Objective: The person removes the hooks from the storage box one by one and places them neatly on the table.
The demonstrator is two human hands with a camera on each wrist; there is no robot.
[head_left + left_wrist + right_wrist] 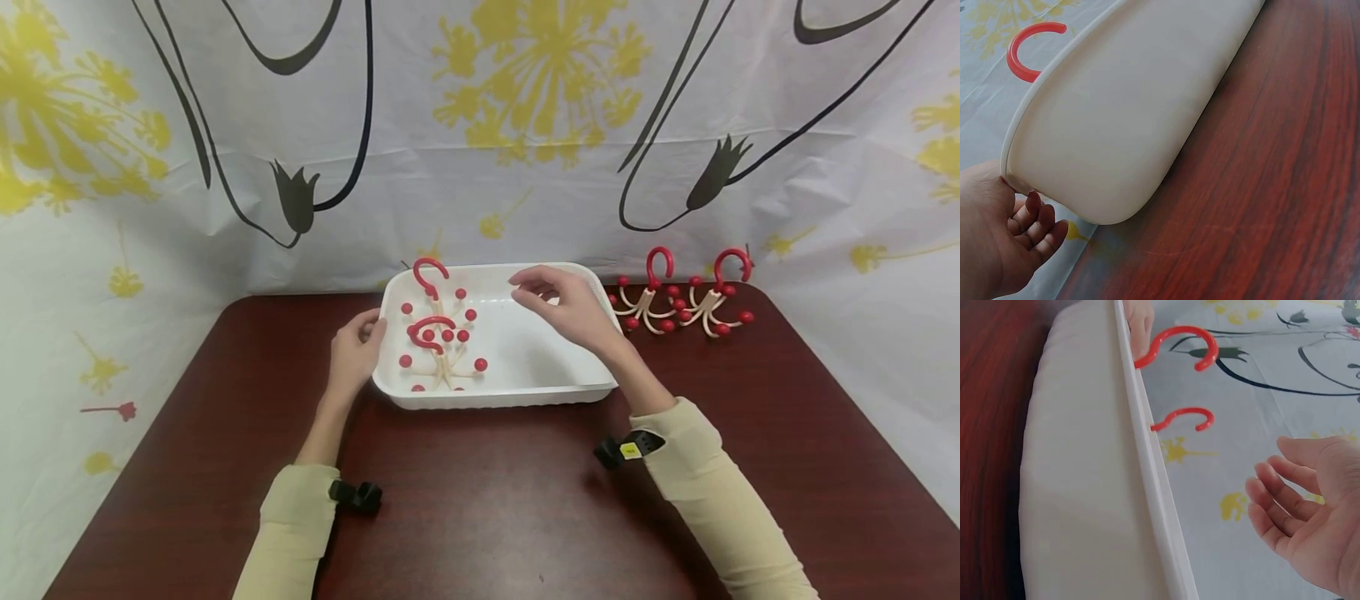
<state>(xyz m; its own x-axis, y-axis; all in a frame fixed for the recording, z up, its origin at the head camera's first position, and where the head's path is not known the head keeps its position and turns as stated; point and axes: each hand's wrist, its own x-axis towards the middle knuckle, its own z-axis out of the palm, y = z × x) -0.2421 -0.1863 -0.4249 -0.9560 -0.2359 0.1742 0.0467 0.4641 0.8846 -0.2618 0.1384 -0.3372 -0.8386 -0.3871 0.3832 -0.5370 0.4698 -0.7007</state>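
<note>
Left hand (354, 346) is touching the white tray's (495, 396) left rim, fingers loosely curled; right hand (566, 304) is hovering relaxed, empty, over its far right, hook hangers (438, 337) lying inside.

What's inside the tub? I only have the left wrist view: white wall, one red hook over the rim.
Observer: Two red-and-cream multi-arm hangers with red ball tips lie in the left part of the white rectangular plastic tub.
Operator: Is the right hand holding anything?
Observer: No. The right hand hovers over the tub's far right area, fingers relaxed and empty.
Operator: More hangers outside?
Observer: Yes, two identical hangers stand on the dark red wooden table, right of the tub.
Operator: Left hand?
Observer: The left hand rests against the tub's left end.
</note>
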